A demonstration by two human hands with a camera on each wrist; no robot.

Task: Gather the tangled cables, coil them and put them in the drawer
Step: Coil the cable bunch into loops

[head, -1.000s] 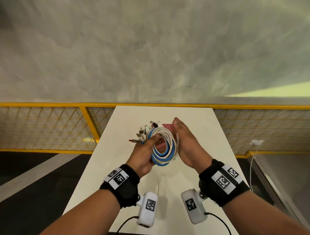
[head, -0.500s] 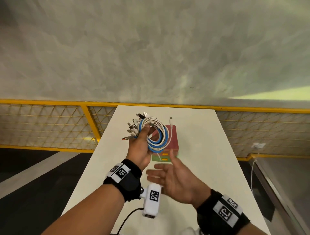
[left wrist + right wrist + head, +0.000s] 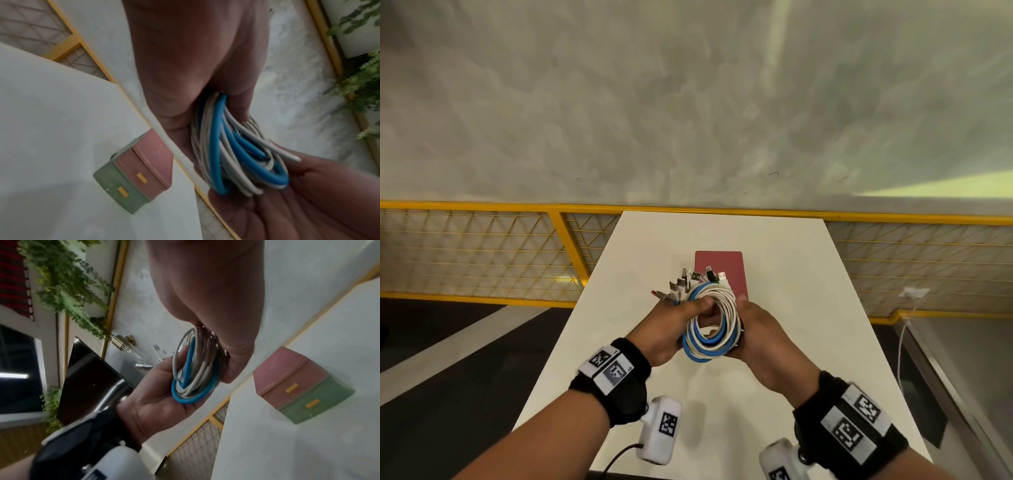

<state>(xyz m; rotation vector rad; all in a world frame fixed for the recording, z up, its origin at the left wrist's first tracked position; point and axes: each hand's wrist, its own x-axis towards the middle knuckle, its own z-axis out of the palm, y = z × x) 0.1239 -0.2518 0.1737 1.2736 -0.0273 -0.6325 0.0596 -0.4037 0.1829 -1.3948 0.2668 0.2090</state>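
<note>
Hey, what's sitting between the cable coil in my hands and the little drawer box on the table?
Nothing: the head view shows only bare white table around the drawer box, beyond the cable coil.

Head-high overview; close opposing wrist views

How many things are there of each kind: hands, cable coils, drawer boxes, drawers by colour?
Hands: 2, left hand and right hand
Cable coil: 1
Drawer box: 1
Pink drawer: 1
Green drawer: 1
Total: 6
</note>
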